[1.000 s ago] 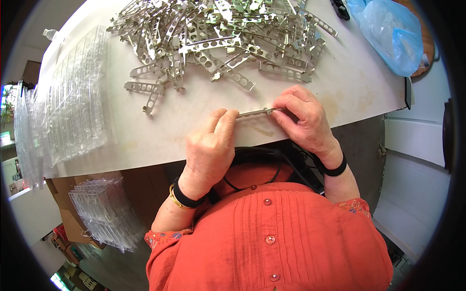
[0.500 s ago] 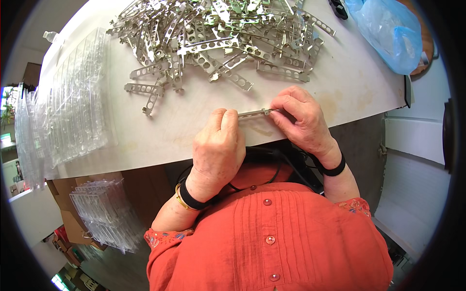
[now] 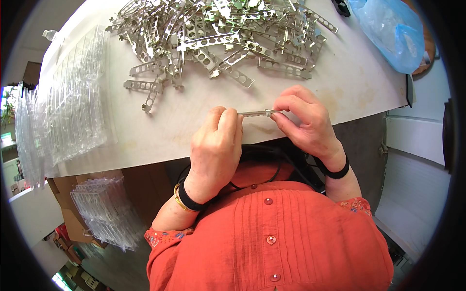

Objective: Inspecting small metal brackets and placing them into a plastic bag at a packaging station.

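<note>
Over the desk [image 3: 145, 140], a slim metal strip [image 3: 254, 114], probably light, stiff and smooth, is pinched at either side by the fingers of the left hand [image 3: 214, 148] and right hand [image 3: 306, 119], seemingly best gripped near its ends.

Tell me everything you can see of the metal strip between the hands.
The strip is narrow, straight, silver-grey, apparently metal, with a small tab near the right hand. Seen nearly edge-on, it runs crosswise over the table; whether it touches that is unclear. The left hand pinches and covers its left end; the right hand pinches the other.
</note>
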Tool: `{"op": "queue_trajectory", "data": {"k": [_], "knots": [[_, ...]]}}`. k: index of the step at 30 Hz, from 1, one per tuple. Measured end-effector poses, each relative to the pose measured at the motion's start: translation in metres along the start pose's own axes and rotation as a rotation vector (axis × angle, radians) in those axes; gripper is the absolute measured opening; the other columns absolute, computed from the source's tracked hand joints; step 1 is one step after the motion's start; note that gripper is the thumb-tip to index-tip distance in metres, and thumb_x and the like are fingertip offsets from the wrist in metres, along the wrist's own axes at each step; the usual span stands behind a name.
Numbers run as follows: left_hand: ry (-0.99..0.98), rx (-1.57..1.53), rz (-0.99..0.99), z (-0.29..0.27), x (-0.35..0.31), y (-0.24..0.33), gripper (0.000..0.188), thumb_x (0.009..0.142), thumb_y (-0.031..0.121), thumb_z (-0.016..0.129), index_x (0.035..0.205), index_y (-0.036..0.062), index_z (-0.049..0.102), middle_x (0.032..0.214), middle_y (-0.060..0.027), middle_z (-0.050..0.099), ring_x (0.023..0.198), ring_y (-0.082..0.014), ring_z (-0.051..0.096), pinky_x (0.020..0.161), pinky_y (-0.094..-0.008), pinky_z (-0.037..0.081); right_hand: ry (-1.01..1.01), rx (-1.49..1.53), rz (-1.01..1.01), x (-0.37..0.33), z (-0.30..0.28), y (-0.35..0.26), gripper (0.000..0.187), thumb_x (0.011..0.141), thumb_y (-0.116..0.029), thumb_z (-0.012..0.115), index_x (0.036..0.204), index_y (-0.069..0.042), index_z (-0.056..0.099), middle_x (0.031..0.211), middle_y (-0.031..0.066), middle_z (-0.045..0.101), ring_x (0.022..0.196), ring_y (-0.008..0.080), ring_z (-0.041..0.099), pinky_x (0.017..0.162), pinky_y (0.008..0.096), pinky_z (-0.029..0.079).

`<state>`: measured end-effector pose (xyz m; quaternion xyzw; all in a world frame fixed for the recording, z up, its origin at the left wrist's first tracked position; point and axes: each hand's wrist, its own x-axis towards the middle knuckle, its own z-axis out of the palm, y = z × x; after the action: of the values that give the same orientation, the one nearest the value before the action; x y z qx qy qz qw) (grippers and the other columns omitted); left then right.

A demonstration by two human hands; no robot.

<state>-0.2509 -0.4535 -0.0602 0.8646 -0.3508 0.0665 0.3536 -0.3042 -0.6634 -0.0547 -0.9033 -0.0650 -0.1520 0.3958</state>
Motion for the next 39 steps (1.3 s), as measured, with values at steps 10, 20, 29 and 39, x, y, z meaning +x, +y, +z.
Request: {"op": "queue_trajectory", "data": {"k": [10, 20, 29, 39], "knots": [[0.099, 0.032, -0.004, -0.010, 0.000, 0.008, 0.012, 0.086, -0.001, 0.069, 0.096, -0.0011, 0.063, 0.091, -0.0153, 0.064, 0.066, -0.0258, 0.061, 0.056, -0.0337, 0.050, 0.016, 0.020, -0.066, 0.004, -0.004, -0.008, 0.021, 0.071, 0.002, 0.074, 0.086, -0.006, 0.062, 0.085, 0.0074, 0.060, 0.077, 0.0258, 0.059, 0.068, 0.0360, 0.047], [0.078, -0.046, -0.049, -0.010, 0.001, 0.005, 0.011, 0.085, -0.002, 0.069, 0.095, 0.0003, 0.063, 0.090, -0.0136, 0.064, 0.068, -0.0244, 0.062, 0.057, -0.0329, 0.050, 0.007, 0.015, -0.054, 0.005, -0.005, -0.010, 0.021, 0.071, 0.002, 0.074, 0.086, -0.006, 0.062, 0.085, 0.0073, 0.059, 0.077, 0.0255, 0.059, 0.067, 0.0358, 0.047], [0.046, -0.075, -0.063, -0.010, -0.001, 0.006, 0.011, 0.085, -0.003, 0.067, 0.094, 0.0002, 0.062, 0.088, -0.0135, 0.063, 0.067, -0.0250, 0.061, 0.058, -0.0336, 0.049, -0.029, -0.001, -0.076, 0.004, -0.008, -0.011, 0.021, 0.071, 0.007, 0.073, 0.087, -0.003, 0.063, 0.085, 0.0097, 0.060, 0.077, 0.0227, 0.060, 0.066, 0.0311, 0.048], [0.054, -0.156, -0.126, -0.012, -0.004, 0.011, 0.018, 0.085, -0.004, 0.067, 0.102, 0.0003, 0.064, 0.088, -0.0132, 0.063, 0.065, -0.0237, 0.060, 0.057, -0.0325, 0.048, 0.004, 0.022, -0.066, 0.000, -0.009, -0.016, 0.020, 0.071, 0.003, 0.072, 0.086, -0.006, 0.062, 0.085, 0.0074, 0.058, 0.076, 0.0258, 0.058, 0.067, 0.0362, 0.047]]}}
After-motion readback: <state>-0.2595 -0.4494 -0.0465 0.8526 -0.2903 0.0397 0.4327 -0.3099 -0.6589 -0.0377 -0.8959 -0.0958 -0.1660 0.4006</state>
